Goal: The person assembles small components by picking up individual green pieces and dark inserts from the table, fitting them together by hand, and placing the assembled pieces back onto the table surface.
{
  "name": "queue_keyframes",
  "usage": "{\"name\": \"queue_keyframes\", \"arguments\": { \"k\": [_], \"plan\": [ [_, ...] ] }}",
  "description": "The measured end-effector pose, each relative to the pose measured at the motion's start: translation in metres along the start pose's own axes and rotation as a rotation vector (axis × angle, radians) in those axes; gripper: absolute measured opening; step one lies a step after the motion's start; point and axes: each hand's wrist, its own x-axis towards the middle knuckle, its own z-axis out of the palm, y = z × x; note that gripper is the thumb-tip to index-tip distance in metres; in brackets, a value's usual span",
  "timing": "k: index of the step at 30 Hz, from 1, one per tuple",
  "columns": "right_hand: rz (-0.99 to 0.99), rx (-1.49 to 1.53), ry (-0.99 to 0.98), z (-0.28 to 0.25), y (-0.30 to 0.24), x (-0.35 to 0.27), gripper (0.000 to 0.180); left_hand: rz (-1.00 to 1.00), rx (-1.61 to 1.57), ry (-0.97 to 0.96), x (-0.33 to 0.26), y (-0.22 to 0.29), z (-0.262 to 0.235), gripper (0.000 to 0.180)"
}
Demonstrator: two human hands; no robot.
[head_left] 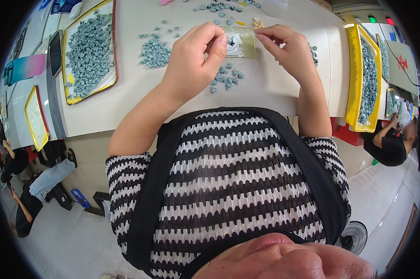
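Note:
A yellowish see-through plate [248, 44] lies on the table between my hands, with a white disc [236, 48] on it. One small grey-green piece [231, 39] shows dark against the disc. My left hand [195, 58] is closed in a pinch at the plate's left edge, thumb and forefinger beside that piece; what the fingertips hold is hidden. By the plate's right edge, my right hand [286, 49] has thumb and forefinger drawn together, and anything between them is too small to make out. Several loose grey-green pieces [227, 80] lie just below the plate.
A heap of similar pieces [155, 52] is left of my left hand. Farther left stands a yellow-rimmed tray [115, 51] full of them, beside a dark phone-like slab [55, 53]. A yellow bin [354, 93] of pieces stands at right. Other people sit at both sides.

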Motion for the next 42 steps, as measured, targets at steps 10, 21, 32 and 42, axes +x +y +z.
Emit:
{"name": "queue_keyframes", "arguments": {
  "k": [10, 21, 32, 42],
  "plan": [
    [-0.120, -0.313, 0.224, 0.015, 0.034, 0.011, 0.020, 0.036, 0.124, -0.039, 0.000, -0.009, 0.003, 0.011],
    [-0.168, -0.297, 0.213, 0.022, 0.019, 0.011, 0.018, 0.044, 0.146, -0.081, -0.002, -0.011, 0.005, 0.012],
    [-0.513, -0.012, 0.222, 0.033, -0.033, -0.012, 0.019, 0.076, 0.180, -0.024, -0.001, -0.012, 0.009, 0.010],
    [-0.460, 0.027, 0.263, 0.029, -0.028, -0.013, 0.024, 0.085, 0.184, 0.018, 0.000, -0.011, 0.009, 0.010]
  ]
}}
